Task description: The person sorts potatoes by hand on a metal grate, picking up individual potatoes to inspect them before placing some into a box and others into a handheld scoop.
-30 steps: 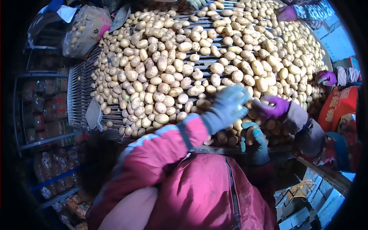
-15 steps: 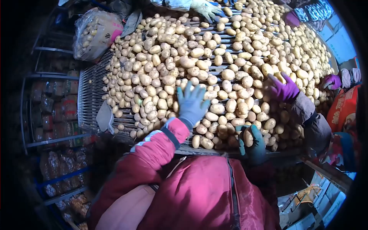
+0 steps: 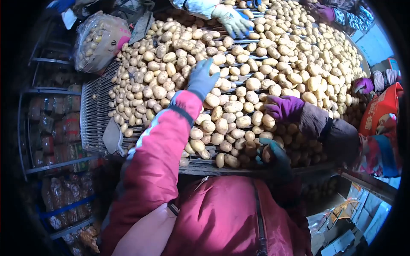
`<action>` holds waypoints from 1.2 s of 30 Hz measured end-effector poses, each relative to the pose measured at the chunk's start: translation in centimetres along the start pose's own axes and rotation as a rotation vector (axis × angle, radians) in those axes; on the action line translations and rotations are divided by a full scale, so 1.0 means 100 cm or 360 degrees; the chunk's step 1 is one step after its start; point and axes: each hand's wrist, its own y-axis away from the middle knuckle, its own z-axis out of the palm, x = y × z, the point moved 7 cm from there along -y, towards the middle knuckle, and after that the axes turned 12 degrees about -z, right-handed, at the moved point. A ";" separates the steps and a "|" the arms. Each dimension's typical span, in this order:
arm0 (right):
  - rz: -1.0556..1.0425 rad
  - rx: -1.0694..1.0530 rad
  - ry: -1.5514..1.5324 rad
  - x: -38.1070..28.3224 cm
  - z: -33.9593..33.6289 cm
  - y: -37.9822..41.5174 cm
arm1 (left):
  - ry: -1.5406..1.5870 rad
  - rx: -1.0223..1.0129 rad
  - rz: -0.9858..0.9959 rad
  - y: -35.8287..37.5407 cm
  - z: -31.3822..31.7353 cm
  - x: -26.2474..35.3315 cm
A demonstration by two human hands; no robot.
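Observation:
My left hand [image 3: 202, 79], in a blue-grey glove, reaches out over the heap of potatoes [image 3: 159, 91]. Its thumb stands apart from the fingers, which rest on potatoes near the middle of the slatted metal table. Whether a potato lies under the palm is hidden. Close to the front edge, my right hand [image 3: 277, 154], in a dark green-blue glove, is curled round a potato [image 3: 267, 154] in shadow. Part of that hand is dark and hard to make out.
A co-worker's purple-gloved hand [image 3: 285, 108] reaches in from the right, just beyond my right hand. Another person's white-and-blue glove [image 3: 232, 21] works at the far side. A plastic-wrapped box of potatoes [image 3: 102, 42] stands at the back left. A flat scoop-like piece [image 3: 112, 135] lies on the bars [image 3: 96, 113].
My left hand has moved farther out and slightly left across the heap. The right hand still holds a potato near the edge. The co-worker's purple glove has come left and nearer.

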 end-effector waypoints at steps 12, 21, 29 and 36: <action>0.0013 -0.0037 -0.0008 0.004 0.016 0.005 | 0.0330 -0.0893 -0.0181 0.052 0.067 0.011; -0.0792 -0.0360 0.1230 -0.010 0.013 0.001 | 0.0525 -0.0267 -0.0136 0.072 0.009 -0.028; 0.0036 0.0148 -0.0049 0.006 -0.002 0.018 | 0.0204 -0.0172 -0.0060 0.028 0.073 0.061; 0.0027 0.0130 -0.0239 0.002 -0.031 0.029 | 0.1643 -0.1109 -0.1190 0.014 0.106 -0.007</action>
